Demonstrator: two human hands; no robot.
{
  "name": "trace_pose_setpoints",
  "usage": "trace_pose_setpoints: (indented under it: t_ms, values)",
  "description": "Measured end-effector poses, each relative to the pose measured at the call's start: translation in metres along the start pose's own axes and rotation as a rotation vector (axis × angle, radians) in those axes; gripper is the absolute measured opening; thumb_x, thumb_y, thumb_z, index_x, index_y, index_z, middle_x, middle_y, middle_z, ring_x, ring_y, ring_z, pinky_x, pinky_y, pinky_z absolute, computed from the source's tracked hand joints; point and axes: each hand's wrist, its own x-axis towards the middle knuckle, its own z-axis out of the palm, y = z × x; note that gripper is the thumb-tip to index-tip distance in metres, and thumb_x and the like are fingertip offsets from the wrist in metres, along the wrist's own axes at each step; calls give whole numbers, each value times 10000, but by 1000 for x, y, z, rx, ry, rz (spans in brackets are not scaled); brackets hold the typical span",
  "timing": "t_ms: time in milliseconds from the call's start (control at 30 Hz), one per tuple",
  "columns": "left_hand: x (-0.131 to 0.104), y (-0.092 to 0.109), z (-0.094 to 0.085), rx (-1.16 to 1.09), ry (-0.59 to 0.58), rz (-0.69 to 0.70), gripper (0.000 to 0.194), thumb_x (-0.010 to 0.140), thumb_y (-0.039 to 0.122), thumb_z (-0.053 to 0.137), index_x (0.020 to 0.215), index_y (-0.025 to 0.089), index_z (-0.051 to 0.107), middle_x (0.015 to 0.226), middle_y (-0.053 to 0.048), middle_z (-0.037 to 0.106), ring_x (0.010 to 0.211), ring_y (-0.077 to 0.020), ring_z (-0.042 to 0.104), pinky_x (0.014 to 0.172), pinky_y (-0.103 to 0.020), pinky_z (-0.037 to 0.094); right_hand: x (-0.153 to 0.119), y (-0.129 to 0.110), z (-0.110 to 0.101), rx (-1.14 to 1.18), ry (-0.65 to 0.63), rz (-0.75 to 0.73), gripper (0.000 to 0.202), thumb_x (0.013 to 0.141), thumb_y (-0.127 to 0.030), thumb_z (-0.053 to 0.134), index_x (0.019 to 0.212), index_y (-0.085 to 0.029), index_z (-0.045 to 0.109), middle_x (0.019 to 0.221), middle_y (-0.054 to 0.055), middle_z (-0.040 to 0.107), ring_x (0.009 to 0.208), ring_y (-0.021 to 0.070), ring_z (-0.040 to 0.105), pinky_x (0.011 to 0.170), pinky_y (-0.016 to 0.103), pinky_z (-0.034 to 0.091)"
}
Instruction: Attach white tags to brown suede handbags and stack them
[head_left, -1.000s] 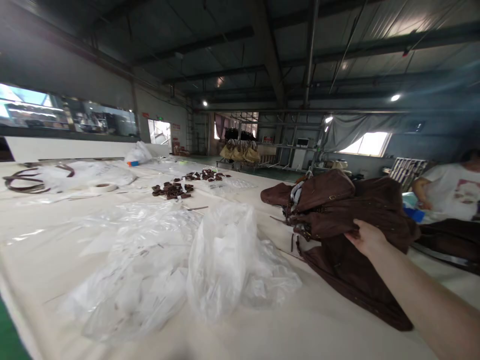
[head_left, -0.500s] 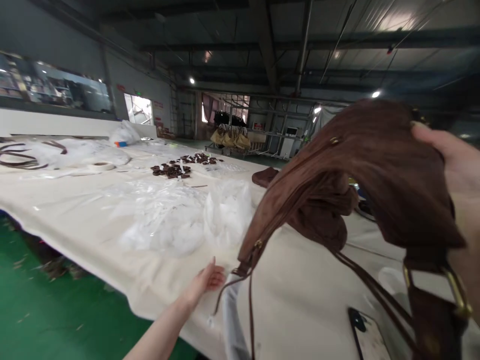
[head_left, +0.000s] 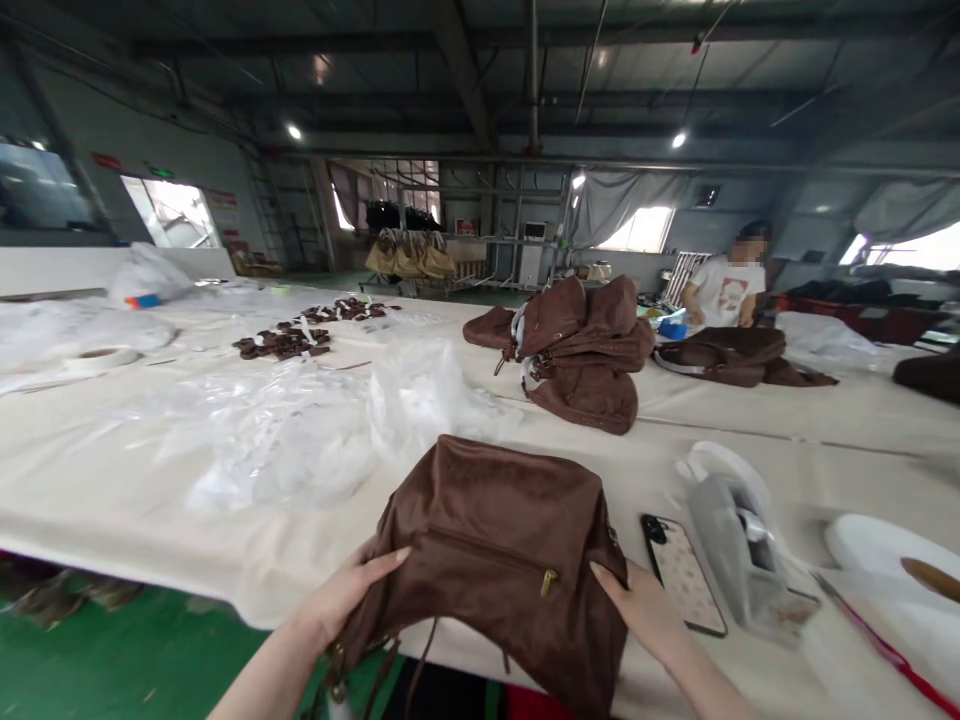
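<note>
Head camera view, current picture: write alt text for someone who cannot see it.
A person's left hand and right hand hold a brown bag with a zipper pull at a pale table's edge. Beyond the bag lie clear plastic and a pile of brown bags; a phone lies to its right.

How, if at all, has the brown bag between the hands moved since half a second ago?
Yes, left and down: the brown bag earlier arched above the phone, reaching past its right side; now it is lower, wholly left of it.
</note>
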Motion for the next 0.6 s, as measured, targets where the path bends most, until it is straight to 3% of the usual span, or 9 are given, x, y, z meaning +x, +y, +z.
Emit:
trace_pose_setpoints:
  t_ms: [67, 200, 333, 600]
  values:
    - [13, -6, 4, 114, 11, 76, 616, 673, 401, 797, 1190, 151, 574, 1168, -130, 688, 1108, -321, 634, 963, -439, 524, -3, 24, 11, -37, 90, 29, 512, 844, -518, 419, 1116, -119, 591, 1069, 163, 691, 1025, 318, 649, 887, 412, 499]
    - [42, -14, 15, 358, 173, 162, 596, 672, 467, 773, 1126, 131, 584, 1160, -138, 687, 1105, -319, 629, 946, -422, 520, 6, 50, 17, -135, 240, 50, 608, 850, -490, 429, 1296, -78, 454, 1184, 200, 628, 1063, 325, 626, 932, 442, 470]
    - [70, -20, 26, 439, 181, 166, 526, 717, 492, 725, 1079, 139, 581, 1098, -115, 710, 1033, -278, 659, 890, -378, 535, 32, 53, 11, -215, 320, 92, 593, 870, -448, 414, 1318, -62, 458, 1178, 221, 624, 1070, 341, 616, 925, 461, 466]
    - [99, -27, 30, 492, 299, 121, 533, 673, 503, 765, 1029, 137, 614, 1020, -106, 728, 970, -269, 671, 830, -355, 546, 79, 48, 7, -221, 289, 201, 538, 898, -363, 408, 1351, -76, 449, 1155, 211, 641, 1023, 344, 637, 878, 439, 478]
